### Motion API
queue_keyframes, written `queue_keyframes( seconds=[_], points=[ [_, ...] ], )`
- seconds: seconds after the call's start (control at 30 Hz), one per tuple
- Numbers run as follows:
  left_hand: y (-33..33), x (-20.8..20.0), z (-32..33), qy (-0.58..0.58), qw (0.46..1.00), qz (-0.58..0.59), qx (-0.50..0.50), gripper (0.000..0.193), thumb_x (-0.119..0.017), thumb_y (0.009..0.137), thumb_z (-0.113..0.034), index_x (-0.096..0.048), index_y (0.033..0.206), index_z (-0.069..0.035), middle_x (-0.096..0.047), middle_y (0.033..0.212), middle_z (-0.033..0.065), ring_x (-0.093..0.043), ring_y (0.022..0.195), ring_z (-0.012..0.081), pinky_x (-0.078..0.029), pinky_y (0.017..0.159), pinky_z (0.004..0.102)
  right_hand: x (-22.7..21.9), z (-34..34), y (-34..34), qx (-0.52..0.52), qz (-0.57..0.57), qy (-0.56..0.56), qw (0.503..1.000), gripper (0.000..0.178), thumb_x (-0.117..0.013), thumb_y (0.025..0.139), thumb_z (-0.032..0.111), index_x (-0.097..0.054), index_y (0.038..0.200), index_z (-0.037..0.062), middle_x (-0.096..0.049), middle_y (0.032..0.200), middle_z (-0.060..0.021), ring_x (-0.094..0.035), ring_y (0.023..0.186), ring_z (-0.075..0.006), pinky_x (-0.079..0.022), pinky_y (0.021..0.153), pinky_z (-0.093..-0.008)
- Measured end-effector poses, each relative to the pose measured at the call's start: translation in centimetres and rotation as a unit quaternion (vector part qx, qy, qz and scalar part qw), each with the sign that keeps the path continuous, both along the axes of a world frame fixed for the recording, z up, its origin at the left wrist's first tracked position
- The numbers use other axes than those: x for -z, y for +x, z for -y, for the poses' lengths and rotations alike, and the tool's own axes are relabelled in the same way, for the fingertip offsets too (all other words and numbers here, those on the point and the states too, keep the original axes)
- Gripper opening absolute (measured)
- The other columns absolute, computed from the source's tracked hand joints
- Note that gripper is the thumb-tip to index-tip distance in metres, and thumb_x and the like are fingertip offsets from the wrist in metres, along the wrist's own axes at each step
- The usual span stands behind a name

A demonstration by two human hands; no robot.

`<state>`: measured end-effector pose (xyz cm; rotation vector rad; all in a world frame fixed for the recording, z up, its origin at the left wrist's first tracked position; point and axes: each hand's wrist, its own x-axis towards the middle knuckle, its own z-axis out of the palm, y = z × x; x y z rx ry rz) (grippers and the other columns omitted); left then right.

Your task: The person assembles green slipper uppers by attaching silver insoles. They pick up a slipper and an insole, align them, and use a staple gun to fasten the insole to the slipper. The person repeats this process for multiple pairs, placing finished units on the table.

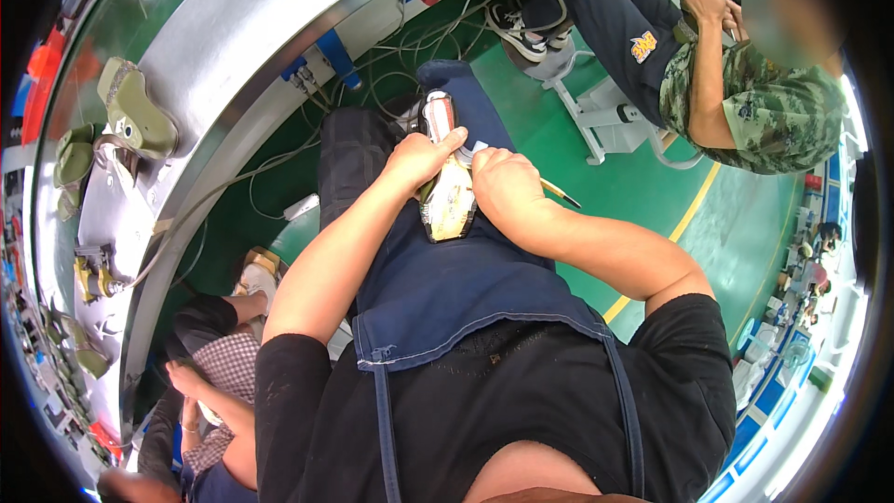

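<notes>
A shoe upper (447,210) lies across my lap with its pale yellow underside turned up. Its red-and-white end (439,112) points away from me. My left hand (421,162) is closed round the shoe's middle from the left, thumb on top. My right hand (507,186) is a fist against the shoe's right side. Out of that fist, on the right, sticks a thin yellow stick with a dark end (562,194). A small white tip (479,147) shows beside the right thumb; whether it belongs to the stick I cannot tell.
On the curved metal bench (219,14) at left lie olive-green shoe uppers (140,112) and brass fittings (93,279). Cables (400,47) hang beneath it over the green floor. One co-worker (726,84) sits at the far right, another (219,391) at the near left.
</notes>
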<state>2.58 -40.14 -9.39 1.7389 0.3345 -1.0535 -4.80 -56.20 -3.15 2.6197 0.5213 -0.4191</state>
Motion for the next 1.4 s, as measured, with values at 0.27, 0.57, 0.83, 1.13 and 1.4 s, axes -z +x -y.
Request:
queue_keyframes(
  seconds=[0.27,0.57,0.83,1.13,1.4],
  points=[
    [-0.3,0.8,-0.2,-0.008,0.999,0.027,-0.016,0.068,-0.068,0.097,-0.055,-0.074,0.107,0.012,-0.076,0.095,0.0227,-0.078,0.079,0.0313,-0.062,0.065,0.0463,-0.8,1.1,-0.6,-0.046,0.073,0.028,0.996,0.029,-0.062,0.092,0.012,-0.062,0.114,-0.0061,-0.069,0.087,-0.0161,-0.071,0.072,-0.0289,-0.060,0.065,-0.0404],
    [-0.4,-0.7,-0.5,-0.033,0.999,0.029,0.000,0.064,-0.067,0.098,-0.051,-0.074,0.107,0.011,-0.076,0.092,0.0214,-0.078,0.075,0.0294,-0.063,0.063,0.0434,-3.1,4.8,5.5,0.061,-0.157,0.432,0.886,0.064,-0.059,0.101,0.004,-0.030,0.158,0.0005,-0.072,0.111,-0.0303,-0.070,0.101,-0.0501,-0.056,0.082,-0.0573],
    [-0.4,-0.5,-0.6,-0.041,0.999,0.035,0.004,0.063,-0.068,0.096,-0.050,-0.073,0.108,0.012,-0.077,0.095,0.0205,-0.078,0.079,0.0293,-0.064,0.065,0.0420,1.0,3.5,6.0,0.033,-0.091,0.393,0.914,0.084,-0.059,0.095,0.004,-0.022,0.169,0.0175,-0.068,0.090,-0.0230,-0.071,0.079,-0.0439,-0.059,0.072,-0.0543],
    [-0.6,-0.7,-1.4,-0.082,0.995,0.042,0.030,0.057,-0.071,0.095,-0.049,-0.075,0.109,0.007,-0.078,0.097,0.0179,-0.078,0.079,0.0258,-0.061,0.062,0.0386,0.6,3.3,3.5,0.058,-0.112,0.401,0.907,0.079,-0.055,0.095,0.001,-0.024,0.167,0.0141,-0.069,0.092,-0.0236,-0.069,0.079,-0.0448,-0.056,0.072,-0.0547],
    [-2.5,1.2,-2.0,-0.129,0.985,0.112,0.018,0.066,-0.081,0.087,-0.047,-0.068,0.129,0.003,-0.075,0.122,0.0231,-0.073,0.113,0.0350,-0.055,0.100,0.0431,0.4,3.0,2.6,0.052,-0.112,0.373,0.919,0.077,-0.056,0.098,0.009,-0.026,0.168,0.0182,-0.068,0.092,-0.0234,-0.070,0.078,-0.0444,-0.057,0.070,-0.0559]
  ],
)
